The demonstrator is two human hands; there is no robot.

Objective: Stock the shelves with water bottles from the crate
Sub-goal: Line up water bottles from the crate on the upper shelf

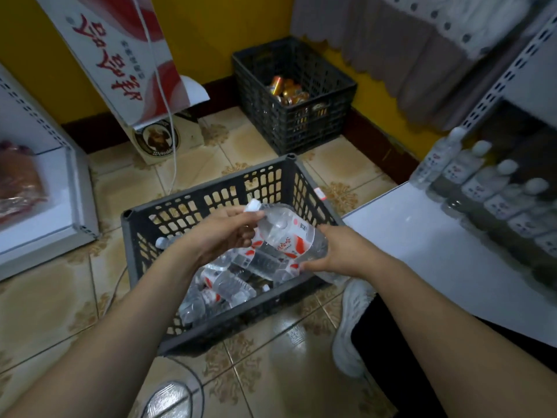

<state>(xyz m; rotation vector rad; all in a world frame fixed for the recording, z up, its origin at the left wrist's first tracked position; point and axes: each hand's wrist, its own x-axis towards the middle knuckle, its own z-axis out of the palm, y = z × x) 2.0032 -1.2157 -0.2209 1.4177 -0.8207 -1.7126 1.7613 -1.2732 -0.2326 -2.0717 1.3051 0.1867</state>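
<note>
Item: water bottle (pixel 283 227), red-and-white label unreadable, held above the crate (pixel 211 191); I saw left hand (pixel 223 230) gripping its neck, right hand (pixel 337 251) its base. White shelf (pixel 422 251) right of crate.

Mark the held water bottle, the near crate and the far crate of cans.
held water bottle (pixel 286 233), head view, on its label.
near crate (pixel 211 191), head view, far wall rim.
far crate of cans (pixel 301 128), head view, front wall.
</note>
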